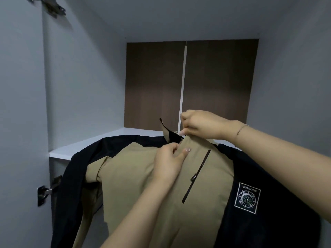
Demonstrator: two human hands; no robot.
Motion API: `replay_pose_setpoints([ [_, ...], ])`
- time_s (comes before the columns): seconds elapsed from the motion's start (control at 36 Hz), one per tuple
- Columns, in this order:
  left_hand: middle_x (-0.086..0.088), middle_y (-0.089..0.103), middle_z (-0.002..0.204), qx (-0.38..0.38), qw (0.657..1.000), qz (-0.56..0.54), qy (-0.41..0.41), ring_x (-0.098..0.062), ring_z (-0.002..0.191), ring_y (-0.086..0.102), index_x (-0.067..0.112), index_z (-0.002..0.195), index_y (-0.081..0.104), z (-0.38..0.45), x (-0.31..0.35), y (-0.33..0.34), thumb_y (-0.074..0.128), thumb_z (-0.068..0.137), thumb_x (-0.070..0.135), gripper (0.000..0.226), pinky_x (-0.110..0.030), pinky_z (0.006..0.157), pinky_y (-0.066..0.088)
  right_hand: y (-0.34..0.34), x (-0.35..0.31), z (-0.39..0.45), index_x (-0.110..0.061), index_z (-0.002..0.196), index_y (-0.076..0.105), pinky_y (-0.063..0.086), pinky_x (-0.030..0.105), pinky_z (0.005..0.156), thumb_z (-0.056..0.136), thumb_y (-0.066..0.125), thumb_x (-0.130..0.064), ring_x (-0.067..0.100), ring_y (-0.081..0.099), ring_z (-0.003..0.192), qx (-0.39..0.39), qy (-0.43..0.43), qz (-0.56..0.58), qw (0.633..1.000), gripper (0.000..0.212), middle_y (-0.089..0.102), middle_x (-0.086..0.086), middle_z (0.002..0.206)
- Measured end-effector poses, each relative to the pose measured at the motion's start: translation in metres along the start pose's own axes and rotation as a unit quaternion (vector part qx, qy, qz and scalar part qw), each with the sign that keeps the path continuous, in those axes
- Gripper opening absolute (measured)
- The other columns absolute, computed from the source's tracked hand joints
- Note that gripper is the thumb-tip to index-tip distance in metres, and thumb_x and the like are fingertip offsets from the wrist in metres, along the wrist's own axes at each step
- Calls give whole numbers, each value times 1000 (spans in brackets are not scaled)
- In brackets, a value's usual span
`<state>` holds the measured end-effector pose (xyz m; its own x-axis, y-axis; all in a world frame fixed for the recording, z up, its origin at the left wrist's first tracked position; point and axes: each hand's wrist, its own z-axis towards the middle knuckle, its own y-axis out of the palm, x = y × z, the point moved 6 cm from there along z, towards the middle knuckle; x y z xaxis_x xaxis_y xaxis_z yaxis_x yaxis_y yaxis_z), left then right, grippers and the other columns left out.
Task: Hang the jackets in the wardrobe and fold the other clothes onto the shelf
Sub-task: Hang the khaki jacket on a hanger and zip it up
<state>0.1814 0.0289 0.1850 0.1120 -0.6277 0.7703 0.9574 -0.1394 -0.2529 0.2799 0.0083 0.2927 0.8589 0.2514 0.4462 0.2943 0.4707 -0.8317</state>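
A khaki and black jacket (136,178) with a black chest zip and a square "OURDOOR" patch on its right sleeve fills the lower middle of the view, in front of a white wardrobe shelf (86,144). My left hand (168,161) pinches the khaki cloth just below the collar. My right hand (200,124) grips the collar's top edge from above, fingers curled. Whatever holds the jacket up is hidden by the cloth.
The wardrobe's white left wall (80,77) and right wall (293,77) enclose the shelf, with a dark brown back panel (154,83) behind. Metal door hinges sit at top left (52,6) and lower left (46,190).
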Motion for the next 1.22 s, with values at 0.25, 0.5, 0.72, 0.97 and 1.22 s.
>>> replay_pose_setpoints([
  [0.25, -20, 64, 80, -38, 999, 15, 7, -27, 68, 54, 1, 86, 65, 6, -19, 3, 59, 92, 39, 39, -36, 61, 40, 27, 44, 26, -34, 69, 48, 31, 20, 75, 97, 54, -39, 0, 39, 82, -61, 52, 58, 995, 29, 43, -14, 81],
  [0.5, 12, 29, 47, -105, 990, -93, -3, -4, 45, 26, 23, 50, 38, 23, -34, 3, 67, 89, 33, 50, -26, 50, 23, 16, 70, 47, -8, 72, 62, 41, 31, 87, 94, 56, -40, 16, 49, 91, -91, 83, 78, 989, 40, 47, -9, 83],
  [0.72, 20, 57, 54, -163, 986, -35, 25, 8, 53, 53, 29, 75, 61, 60, -19, 15, 69, 80, 53, 26, -8, 49, 38, -5, 74, 27, -25, 69, 70, 39, 22, 84, 73, 62, -60, -2, 62, 77, -234, 142, 245, 930, 36, 67, -9, 75],
  [0.97, 15, 62, 58, -138, 987, -80, 14, 7, 53, 55, 26, 74, 68, 63, -32, 39, 79, 78, 32, 13, -9, 54, 44, -5, 70, 24, -19, 79, 67, 47, 19, 72, 90, 63, -41, 2, 62, 74, -255, 136, 157, 944, 25, 67, -8, 77],
  [1.22, 12, 74, 85, -205, 967, -148, -43, -2, 83, 68, 25, 90, 76, 61, -35, 32, 66, 89, 39, 17, -17, 75, 52, 32, 65, 10, -24, 107, 71, 48, 20, 87, 94, 63, -25, 0, 61, 96, -256, 170, 210, 928, 16, 69, -12, 102],
])
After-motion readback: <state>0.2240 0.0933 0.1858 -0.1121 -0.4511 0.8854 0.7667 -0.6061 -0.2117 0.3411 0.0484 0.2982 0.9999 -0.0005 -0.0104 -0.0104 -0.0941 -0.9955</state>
